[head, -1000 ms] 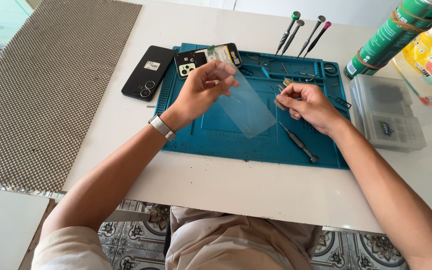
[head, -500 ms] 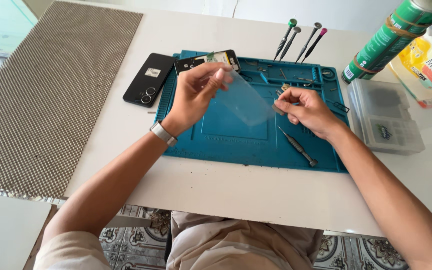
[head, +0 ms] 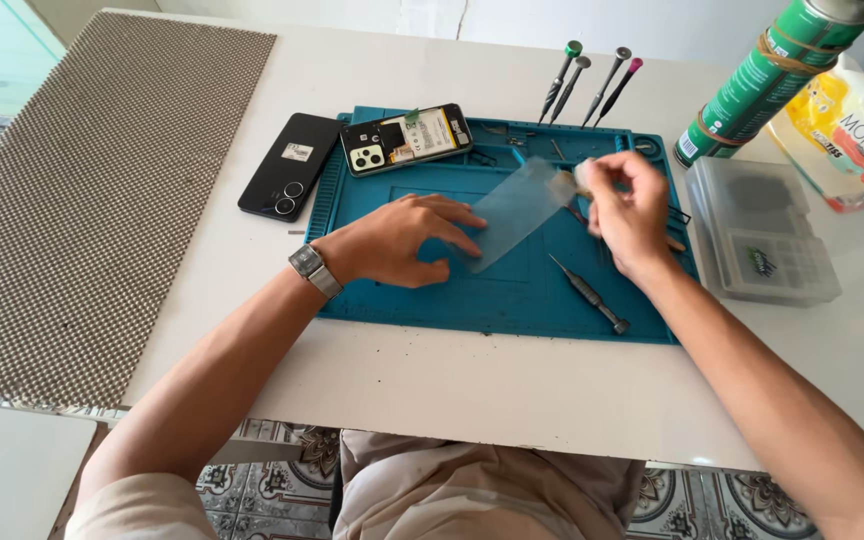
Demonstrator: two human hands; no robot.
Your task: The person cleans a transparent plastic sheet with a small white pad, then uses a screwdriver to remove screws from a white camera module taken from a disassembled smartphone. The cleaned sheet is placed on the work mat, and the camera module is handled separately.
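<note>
My right hand (head: 627, 215) pinches the upper end of a clear protective film (head: 512, 212) by a small pale tab and holds it tilted above the blue work mat (head: 422, 310). The film's lower end reaches down to the fingertips of my left hand (head: 397, 240). That hand lies flat on the mat with its fingers spread and wears a metal watch on the wrist. Behind it, an opened phone (head: 407, 138) lies with its insides showing. A black back cover (head: 290, 165) rests beside it on the white table.
A screwdriver (head: 590, 293) lies on the mat near my right wrist. Three more screwdrivers (head: 582, 75) stand at the mat's back edge. A green spray can (head: 767, 80), a clear plastic box (head: 762, 240) and a yellow-white bag (head: 852, 130) sit at right. A woven mat (head: 72, 200) covers the left.
My left hand has let go of the film's top end and dropped flat onto the mat. My right hand has lifted and now holds the film's upper end.
</note>
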